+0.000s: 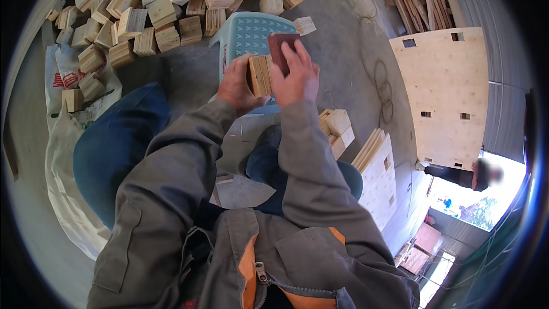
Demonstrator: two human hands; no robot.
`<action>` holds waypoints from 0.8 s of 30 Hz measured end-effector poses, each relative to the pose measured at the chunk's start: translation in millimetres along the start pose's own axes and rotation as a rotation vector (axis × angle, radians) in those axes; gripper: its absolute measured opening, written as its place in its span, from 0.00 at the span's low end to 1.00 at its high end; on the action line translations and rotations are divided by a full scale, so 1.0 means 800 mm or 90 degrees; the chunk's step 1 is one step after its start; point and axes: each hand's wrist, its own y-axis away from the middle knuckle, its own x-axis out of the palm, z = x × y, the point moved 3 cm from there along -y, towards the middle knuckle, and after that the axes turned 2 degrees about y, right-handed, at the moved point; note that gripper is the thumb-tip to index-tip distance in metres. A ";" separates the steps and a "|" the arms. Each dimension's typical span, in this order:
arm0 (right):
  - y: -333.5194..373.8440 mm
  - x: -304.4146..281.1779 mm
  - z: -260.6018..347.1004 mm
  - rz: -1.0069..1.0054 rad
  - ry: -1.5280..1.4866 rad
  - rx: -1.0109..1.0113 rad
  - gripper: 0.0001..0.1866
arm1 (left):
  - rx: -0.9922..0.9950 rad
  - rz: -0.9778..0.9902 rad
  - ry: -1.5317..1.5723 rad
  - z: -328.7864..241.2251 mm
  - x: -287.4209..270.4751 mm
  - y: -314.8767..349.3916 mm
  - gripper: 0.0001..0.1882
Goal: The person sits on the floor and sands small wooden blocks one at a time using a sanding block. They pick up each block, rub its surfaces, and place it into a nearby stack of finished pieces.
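Sitting over a pale blue plastic stool (247, 31), the person works a small laminated wood block (261, 75) held just on the near side of that stool. Far to the left of the stool a white sack (63, 137) lies on the concrete floor, and beyond and left of the stool a heap of similar blocks (143, 8) spreads out. The left hand (235, 84) grips the block from its left side, fingers clamped around it. The right hand (294, 77) presses a dark red sanding pad (282, 48) against the block's right face, fingers wrapped over the pad's top edge. Judging by this, the sanding of one face is under way; the next move likely calls for a firm left-hand hold while the pad strokes along the face, then a turn of the block. Right of the stool, a few more blocks (338, 129) are stacked, and a plywood panel (443, 88) stands farther right.
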 end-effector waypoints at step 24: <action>0.088 -0.041 0.048 0.041 -0.058 -0.072 0.32 | 0.017 0.024 0.035 0.010 0.006 -0.004 0.53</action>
